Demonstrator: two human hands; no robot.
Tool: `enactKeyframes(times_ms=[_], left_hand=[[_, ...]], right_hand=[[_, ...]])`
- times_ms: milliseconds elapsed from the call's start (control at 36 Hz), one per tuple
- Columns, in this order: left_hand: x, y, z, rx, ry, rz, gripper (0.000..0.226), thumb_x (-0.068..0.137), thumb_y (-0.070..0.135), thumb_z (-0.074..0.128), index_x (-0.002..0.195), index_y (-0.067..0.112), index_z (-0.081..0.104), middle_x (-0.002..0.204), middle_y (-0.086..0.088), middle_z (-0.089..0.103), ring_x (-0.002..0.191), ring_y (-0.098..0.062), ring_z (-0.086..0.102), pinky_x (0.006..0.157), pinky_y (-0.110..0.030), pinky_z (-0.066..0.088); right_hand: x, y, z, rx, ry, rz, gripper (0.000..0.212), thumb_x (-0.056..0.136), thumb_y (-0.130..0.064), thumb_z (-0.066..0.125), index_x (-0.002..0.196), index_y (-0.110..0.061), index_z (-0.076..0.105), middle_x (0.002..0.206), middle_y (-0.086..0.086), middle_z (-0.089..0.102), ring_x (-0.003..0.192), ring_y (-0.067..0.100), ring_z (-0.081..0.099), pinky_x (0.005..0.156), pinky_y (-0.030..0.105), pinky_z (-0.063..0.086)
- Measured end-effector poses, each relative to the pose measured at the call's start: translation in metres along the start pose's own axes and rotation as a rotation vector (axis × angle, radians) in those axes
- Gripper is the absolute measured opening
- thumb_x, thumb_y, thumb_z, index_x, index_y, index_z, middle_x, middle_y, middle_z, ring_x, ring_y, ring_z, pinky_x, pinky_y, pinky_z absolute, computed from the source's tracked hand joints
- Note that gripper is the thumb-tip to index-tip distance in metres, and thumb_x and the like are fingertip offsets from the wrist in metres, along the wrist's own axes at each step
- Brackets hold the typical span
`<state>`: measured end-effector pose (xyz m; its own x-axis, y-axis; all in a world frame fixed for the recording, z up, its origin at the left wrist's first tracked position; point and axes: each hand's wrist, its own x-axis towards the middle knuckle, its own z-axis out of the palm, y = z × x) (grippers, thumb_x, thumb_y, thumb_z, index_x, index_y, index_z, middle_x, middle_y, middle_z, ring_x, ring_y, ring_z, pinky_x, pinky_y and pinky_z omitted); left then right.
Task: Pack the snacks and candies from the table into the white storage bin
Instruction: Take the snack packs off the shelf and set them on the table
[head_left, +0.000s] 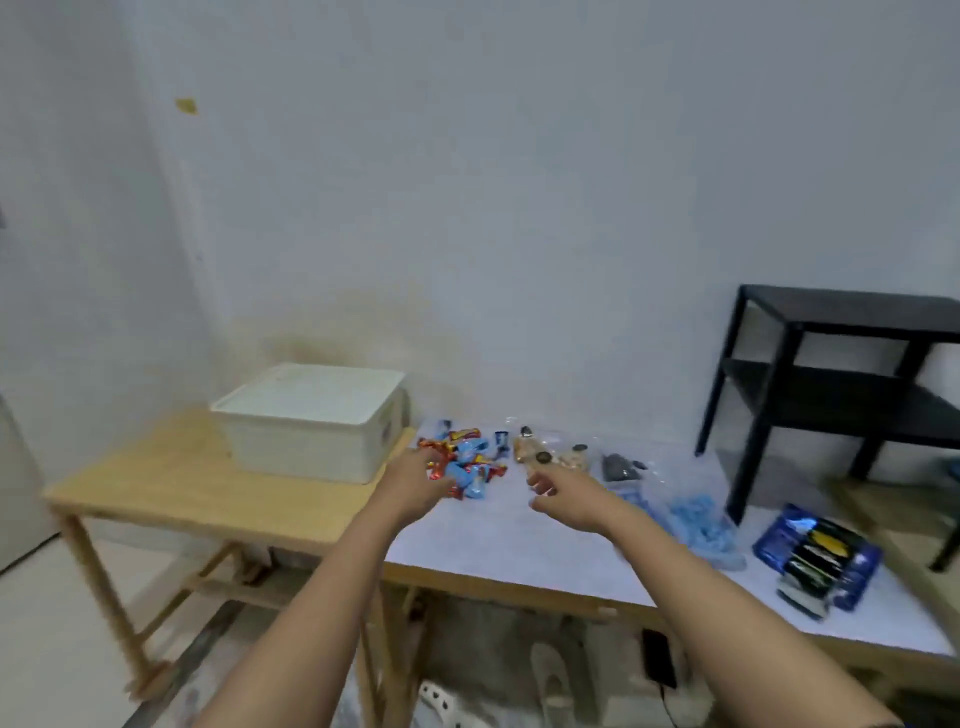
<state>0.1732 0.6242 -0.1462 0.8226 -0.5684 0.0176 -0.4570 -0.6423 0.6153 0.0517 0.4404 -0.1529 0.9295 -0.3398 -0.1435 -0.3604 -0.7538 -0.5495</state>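
We see the left hand (415, 480) resting on the pile of candies (465, 462), fingers curled into the wrappers, though blur hides whether any are gripped. The right hand (563, 496) hovers with fingers spread and empty, just short of the clear snack bags (550, 452). The white bin (311, 421) sits lidded on the wooden table (171, 483), left of the candies.
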Motion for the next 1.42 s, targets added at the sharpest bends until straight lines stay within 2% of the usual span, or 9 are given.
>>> enactKeyframes(times_ms=[278,389,611,861,944,1083,1222,1333,1417], left_hand=[[0.057,0.217,0.153,0.053,-0.194,0.329,0.044,0.087,0.031,0.059,0.128,0.015,0.053,0.132,-0.011,0.048,0.120,-0.026,0.049,0.101,-0.031,0.036],[0.071,0.293,0.226,0.023,-0.286,0.403,0.047,0.088,0.033,0.059,0.130,0.014,0.050,0.134,-0.011,0.045,0.119,-0.028,0.049,0.103,-0.032,0.038],[0.100,0.385,0.347,0.015,-0.420,0.428,0.053,0.087,0.032,0.058,0.135,0.012,0.046,0.141,-0.013,0.040,0.128,-0.026,0.040,0.106,-0.032,0.033],[0.139,0.391,0.466,0.068,-0.592,0.426,0.058,0.086,0.038,0.060,0.138,0.018,0.042,0.141,-0.008,0.040,0.131,-0.026,0.037,0.109,-0.034,0.031],[0.143,0.377,0.510,0.107,-0.689,0.443,0.071,0.082,0.047,0.063,0.143,0.027,0.033,0.152,-0.009,0.024,0.138,-0.027,0.026,0.112,-0.040,0.027],[0.146,0.353,0.567,0.290,-0.736,0.502,0.093,0.074,0.059,0.065,0.147,0.038,0.011,0.158,-0.004,-0.007,0.145,-0.027,0.003,0.115,-0.049,0.018],[0.164,0.329,0.593,0.242,-0.684,0.499,0.092,0.078,0.044,0.067,0.147,0.039,0.007,0.158,-0.006,-0.004,0.143,-0.029,0.016,0.111,-0.043,0.031],[0.186,0.322,0.601,0.170,-0.576,0.464,0.089,0.077,0.041,0.067,0.147,0.036,0.012,0.155,-0.007,0.008,0.140,-0.030,0.021,0.109,-0.042,0.034],[0.195,0.323,0.604,0.165,-0.558,0.428,0.088,0.079,0.040,0.067,0.147,0.035,0.012,0.154,-0.006,0.009,0.140,-0.026,0.019,0.110,-0.041,0.031]], right_hand=[[-0.086,0.208,-0.134,0.081,0.278,0.299,0.037,0.088,-0.020,0.056,0.125,-0.012,0.052,0.123,0.008,0.057,0.108,0.022,0.056,0.086,0.028,0.046],[-0.111,0.289,-0.178,0.079,0.334,0.377,0.034,0.089,-0.021,0.058,0.122,-0.013,0.055,0.123,0.008,0.059,0.111,0.022,0.056,0.095,0.029,0.043],[-0.126,0.420,-0.229,0.086,0.346,0.512,0.040,0.088,-0.019,0.056,0.128,-0.014,0.051,0.124,0.008,0.058,0.110,0.022,0.055,0.091,0.029,0.043],[-0.091,0.523,-0.195,0.224,0.287,0.626,0.052,0.089,-0.014,0.056,0.138,-0.011,0.040,0.140,0.009,0.045,0.126,0.023,0.045,0.100,0.024,0.035],[-0.076,0.549,-0.173,0.263,0.255,0.661,0.053,0.087,-0.012,0.059,0.137,-0.013,0.042,0.136,0.009,0.047,0.127,0.024,0.045,0.095,0.022,0.034],[-0.043,0.617,-0.118,0.223,0.161,0.716,0.076,0.073,-0.040,0.066,0.140,-0.024,0.034,0.138,0.005,0.046,0.128,0.024,0.043,0.103,0.038,0.039],[-0.029,0.609,-0.119,0.020,0.041,0.677,0.089,0.086,-0.045,0.060,0.149,-0.019,0.003,0.158,0.007,0.002,0.146,0.024,0.002,0.115,0.033,0.008],[-0.009,0.634,-0.106,0.067,0.121,0.709,0.127,0.061,-0.067,0.071,0.148,-0.027,-0.012,0.157,0.005,-0.017,0.145,0.025,-0.017,0.118,0.049,0.003],[0.003,0.644,-0.107,0.033,0.095,0.677,0.128,0.060,-0.072,0.067,0.148,-0.028,-0.013,0.156,0.003,-0.022,0.143,0.021,-0.023,0.117,0.051,-0.003]])
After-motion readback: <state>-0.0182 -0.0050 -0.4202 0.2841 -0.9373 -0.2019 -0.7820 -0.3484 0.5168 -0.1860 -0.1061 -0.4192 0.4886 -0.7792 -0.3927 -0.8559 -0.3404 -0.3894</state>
